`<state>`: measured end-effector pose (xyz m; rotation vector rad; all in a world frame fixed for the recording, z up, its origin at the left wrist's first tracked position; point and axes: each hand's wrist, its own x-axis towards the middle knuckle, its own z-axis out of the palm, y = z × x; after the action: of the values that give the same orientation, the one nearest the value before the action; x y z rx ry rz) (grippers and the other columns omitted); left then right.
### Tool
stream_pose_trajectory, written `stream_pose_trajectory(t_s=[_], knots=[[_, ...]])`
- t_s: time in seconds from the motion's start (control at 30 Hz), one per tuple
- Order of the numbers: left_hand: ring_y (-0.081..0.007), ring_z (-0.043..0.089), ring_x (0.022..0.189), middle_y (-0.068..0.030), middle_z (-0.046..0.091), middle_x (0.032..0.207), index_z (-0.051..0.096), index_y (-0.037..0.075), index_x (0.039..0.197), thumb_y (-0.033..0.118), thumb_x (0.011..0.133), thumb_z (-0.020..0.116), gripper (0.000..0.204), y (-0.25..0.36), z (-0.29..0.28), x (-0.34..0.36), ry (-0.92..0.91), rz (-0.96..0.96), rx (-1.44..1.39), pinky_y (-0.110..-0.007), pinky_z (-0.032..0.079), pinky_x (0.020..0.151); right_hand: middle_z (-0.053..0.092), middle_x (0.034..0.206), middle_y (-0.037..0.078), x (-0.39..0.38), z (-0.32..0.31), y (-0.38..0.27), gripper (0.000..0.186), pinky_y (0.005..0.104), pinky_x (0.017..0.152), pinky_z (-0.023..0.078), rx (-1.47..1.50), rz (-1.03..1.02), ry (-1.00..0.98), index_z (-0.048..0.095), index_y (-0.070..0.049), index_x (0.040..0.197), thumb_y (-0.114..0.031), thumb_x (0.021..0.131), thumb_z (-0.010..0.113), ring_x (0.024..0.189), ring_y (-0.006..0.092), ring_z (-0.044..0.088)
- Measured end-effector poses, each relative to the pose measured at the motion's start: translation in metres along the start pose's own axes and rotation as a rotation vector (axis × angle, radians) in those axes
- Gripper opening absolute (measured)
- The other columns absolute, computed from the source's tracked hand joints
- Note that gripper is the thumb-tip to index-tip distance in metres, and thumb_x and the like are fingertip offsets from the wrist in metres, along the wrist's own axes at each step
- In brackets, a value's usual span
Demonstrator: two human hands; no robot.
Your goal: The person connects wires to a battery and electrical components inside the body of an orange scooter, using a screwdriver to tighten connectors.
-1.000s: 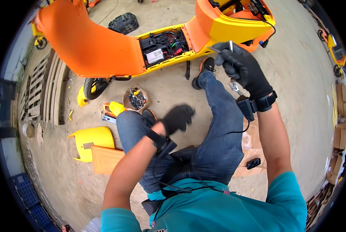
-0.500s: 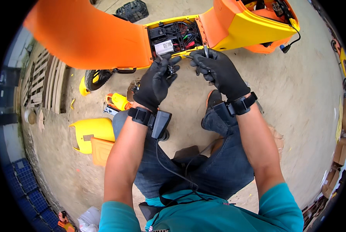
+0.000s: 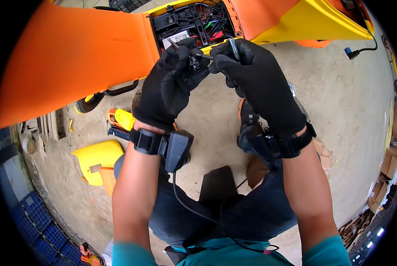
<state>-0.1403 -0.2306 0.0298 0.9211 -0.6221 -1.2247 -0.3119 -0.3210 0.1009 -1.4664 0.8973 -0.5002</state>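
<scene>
My left hand (image 3: 165,86), in a black glove, is closed around a small dark part (image 3: 194,63). A slim metal rod (image 3: 172,44) sticks out beyond its fingers. My right hand (image 3: 258,80), gloved as well, pinches a thin dark rod (image 3: 205,56) whose end points at the dark part; whether they touch I cannot tell. A silver metal cylinder (image 3: 233,48) also stands up from the right hand's grip. Both hands are just in front of an orange and yellow scooter body (image 3: 83,53). Its open compartment (image 3: 238,33) holds bundled wires (image 3: 214,26) and a silver labelled box (image 3: 175,39).
A yellow panel (image 3: 94,157) and an orange panel (image 3: 107,178) lie on the floor at the left, near a yellow and orange part (image 3: 124,119). A loose cable with a blue-tipped connector (image 3: 352,53) hangs at the right. Blue crates (image 3: 39,217) stand lower left.
The scooter now looks larger and sits higher in the picture, and my hands appear nearer. The thin rod in my right hand now reaches close to the part in my left hand.
</scene>
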Motion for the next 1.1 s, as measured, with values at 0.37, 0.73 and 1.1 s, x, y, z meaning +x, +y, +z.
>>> stream_pose_trajectory(t_s=[0.37, 0.73, 1.1], knots=[[-0.0231, 0.066, 0.102, -0.0118, 0.066, 0.113, 0.061, -0.001, 0.122, 0.012, 0.100, 0.057, 0.026, 0.010, -0.011, -0.016, 0.019, -0.017, 0.385, -0.033, 0.054, 0.087, 0.058, 0.071, -0.001, 0.028, 0.031, 0.021, 0.021, 0.0211, 0.055, 0.042, -0.335, -0.060, -0.019, 0.069, -0.008, 0.103, -0.024, 0.091, 0.068, 0.061, 0.0057, 0.052], [-0.0181, 0.063, 0.103, -0.0082, 0.065, 0.113, 0.059, -0.001, 0.124, 0.020, 0.098, 0.061, 0.034, 0.012, -0.004, -0.019, 0.125, -0.268, 0.246, -0.033, 0.052, 0.093, 0.061, 0.073, 0.016, 0.026, 0.026, 0.031, 0.018, 0.0400, 0.065, 0.049, -0.442, -0.221, -0.063, 0.060, 0.001, 0.092, -0.017, 0.091, 0.060, 0.067, 0.0308, 0.061], [-0.0211, 0.066, 0.102, -0.0096, 0.062, 0.108, 0.054, -0.001, 0.131, 0.015, 0.100, 0.055, 0.035, 0.025, -0.004, -0.023, 0.204, -0.259, 0.105, -0.034, 0.057, 0.088, 0.050, 0.070, -0.002, 0.023, 0.034, 0.011, 0.015, 0.0260, 0.058, 0.040, -0.218, 0.143, -0.068, 0.057, -0.002, 0.089, -0.016, 0.091, 0.063, 0.063, 0.0069, 0.045]])
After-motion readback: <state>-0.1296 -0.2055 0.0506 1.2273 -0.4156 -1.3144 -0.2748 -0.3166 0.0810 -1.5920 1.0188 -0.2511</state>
